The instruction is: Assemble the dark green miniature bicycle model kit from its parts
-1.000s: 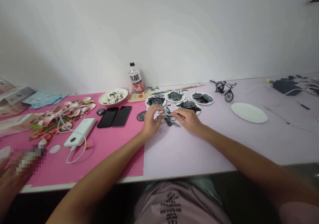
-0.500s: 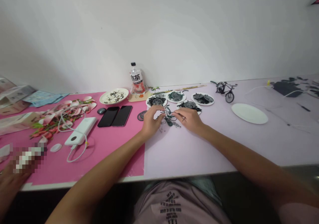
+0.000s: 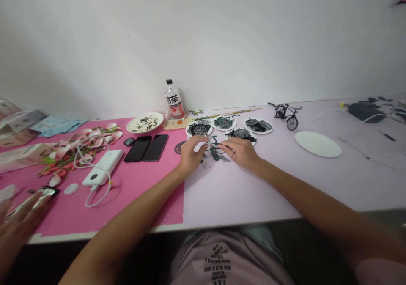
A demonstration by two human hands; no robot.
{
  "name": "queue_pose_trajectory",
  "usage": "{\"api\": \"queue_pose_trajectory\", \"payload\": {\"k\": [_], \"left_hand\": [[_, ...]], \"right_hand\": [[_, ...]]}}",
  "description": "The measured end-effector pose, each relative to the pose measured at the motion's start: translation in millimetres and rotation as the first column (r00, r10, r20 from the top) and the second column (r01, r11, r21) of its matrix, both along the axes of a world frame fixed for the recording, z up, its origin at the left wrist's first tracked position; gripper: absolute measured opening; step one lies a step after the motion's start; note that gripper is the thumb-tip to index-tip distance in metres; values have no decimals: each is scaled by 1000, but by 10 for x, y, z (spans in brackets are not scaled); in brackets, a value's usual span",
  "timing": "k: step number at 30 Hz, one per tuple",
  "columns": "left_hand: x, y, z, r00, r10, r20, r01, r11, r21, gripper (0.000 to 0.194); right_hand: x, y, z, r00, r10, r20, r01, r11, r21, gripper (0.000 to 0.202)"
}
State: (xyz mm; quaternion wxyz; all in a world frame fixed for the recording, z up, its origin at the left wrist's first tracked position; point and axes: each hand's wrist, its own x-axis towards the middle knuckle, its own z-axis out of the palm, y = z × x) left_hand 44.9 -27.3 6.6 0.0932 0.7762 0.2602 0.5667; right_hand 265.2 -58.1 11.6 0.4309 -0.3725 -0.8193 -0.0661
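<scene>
Small grey-green model-bicycle piece (image 3: 213, 144) just above the table (image 3: 247, 192), its two sides in narrow fingertip pinches of the left hand (image 3: 190, 153) and right hand (image 3: 242, 152), presumably for steadiness. Plates (image 3: 247, 130) behind apparently keep components within reach. Forearms converge inward, fingers curled.

On the label (image 3: 176, 106) of the bottle (image 3: 171, 87) placed near the far edge of the surface (image 3: 247, 200), a large black 茶 can be read. On the shirt (image 3: 190, 268), beyond the near edge, several dark lines are printed, too blurred to be read.
</scene>
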Motion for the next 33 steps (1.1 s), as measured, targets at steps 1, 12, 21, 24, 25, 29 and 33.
{"api": "queue_pose_trajectory", "payload": {"k": [1, 12, 21, 24, 25, 29, 33], "left_hand": [[-3, -1, 11, 1000, -19, -11, 19, 1000, 18, 9], [15, 2, 16, 998, -65, -12, 65, 998, 4, 16], [4, -1, 32, 994, -87, -59, 89, 996, 31, 17], [3, -7, 35, 993, -107, -49, 108, 994, 28, 18], [4, -9, 34, 993, -111, -47, 112, 993, 27, 18], [8, -12, 29, 994, -95, -54, 96, 995, 13, 21], [15, -16, 30, 993, -114, -42, 115, 993, 23, 20]], "right_hand": [[4, 4, 5, 1000, -4, 1, 4, 1000, 9, 31], [24, 22, 2, 1000, -5, -19, 5, 1000, -8, 27], [34, 33, -6, 998, 6, -61, -7, 1000, -5, 27], [35, 38, -10, 998, 3, -70, -4, 1000, -14, 27], [34, 38, -11, 997, 5, -72, -6, 1000, -16, 27], [30, 36, -14, 997, 17, -71, -18, 1000, -5, 26], [32, 34, -13, 998, 23, -63, -24, 1000, -4, 26]]}}
